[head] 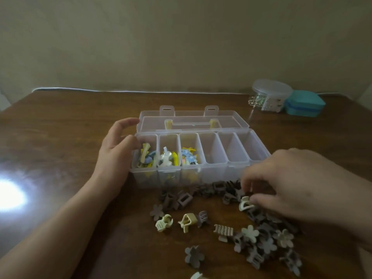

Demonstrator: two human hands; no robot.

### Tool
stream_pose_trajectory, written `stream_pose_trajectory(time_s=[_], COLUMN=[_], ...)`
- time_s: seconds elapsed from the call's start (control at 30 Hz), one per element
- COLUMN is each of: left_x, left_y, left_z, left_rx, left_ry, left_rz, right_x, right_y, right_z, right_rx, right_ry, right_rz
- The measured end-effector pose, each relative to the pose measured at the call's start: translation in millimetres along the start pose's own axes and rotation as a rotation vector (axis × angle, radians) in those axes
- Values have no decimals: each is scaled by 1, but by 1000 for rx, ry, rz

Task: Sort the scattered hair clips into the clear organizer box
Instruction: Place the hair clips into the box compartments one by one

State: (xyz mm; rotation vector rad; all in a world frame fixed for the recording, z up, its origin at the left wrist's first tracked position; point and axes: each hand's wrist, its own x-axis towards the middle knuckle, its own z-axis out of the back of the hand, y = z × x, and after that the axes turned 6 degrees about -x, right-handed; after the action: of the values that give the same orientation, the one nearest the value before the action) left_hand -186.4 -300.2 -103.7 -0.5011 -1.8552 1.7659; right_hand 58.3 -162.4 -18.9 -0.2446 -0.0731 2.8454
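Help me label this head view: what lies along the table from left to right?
Light glare → left hand → clear organizer box → round clear container → teal case.

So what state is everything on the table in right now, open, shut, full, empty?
Clear plastic organizer box: lid open, laid back.
Three left compartments: holding colourful clips.
Three right compartments: look empty.
Left hand: fingers relaxed, steadying the box's left end.
Right hand: fingers pinching a cream claw clip.
Brown and cream clips: loose on the table.
Round clear tub: lid on.
Teal case: closed.
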Motion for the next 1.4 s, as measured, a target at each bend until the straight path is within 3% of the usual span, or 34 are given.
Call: stream_pose_trajectory(time_s=[0.27, 0.47, 0.53, 0.63, 0.7, 0.77, 0.9, 1.1, 1.23, 1.4], left_x=[2, 0, 0, 0, -1, -1, 0, 1, 1, 1], left_y=[0, -1, -1, -1, -1, -1, 0, 1, 1, 0], left_z=[1, 1, 1, 1, 1, 1, 1, 4, 3, 3], left_rx=[-11, -5, -14, -30, -38, -43, -40, -34, -33, -18], left_ry=[20, 4, 8, 17, 20, 23, 30, 33, 25, 34], left_rz=[6, -2, 3, 14, 16, 17, 14, 9, 3, -8], right_x=[10, 6, 7, 17, 30, 41, 40, 22, 14, 9], right_y=[-5, -7, -10, -9, -5, -3, -8, -8, 6, 17], right_z=[-10, -8, -3, -2, -11, -22, -23, -11, -14, -15], right_rx=[-19, 14, 116, 432, 305, 170, 192, 231, 64, -72], right_ry=[69, 47, -92, -573, -709, -675, -585, -593, -349, -177], right_rz=[-11, 96, 190, 186, 88, 19, 35, 95, 16, -33])
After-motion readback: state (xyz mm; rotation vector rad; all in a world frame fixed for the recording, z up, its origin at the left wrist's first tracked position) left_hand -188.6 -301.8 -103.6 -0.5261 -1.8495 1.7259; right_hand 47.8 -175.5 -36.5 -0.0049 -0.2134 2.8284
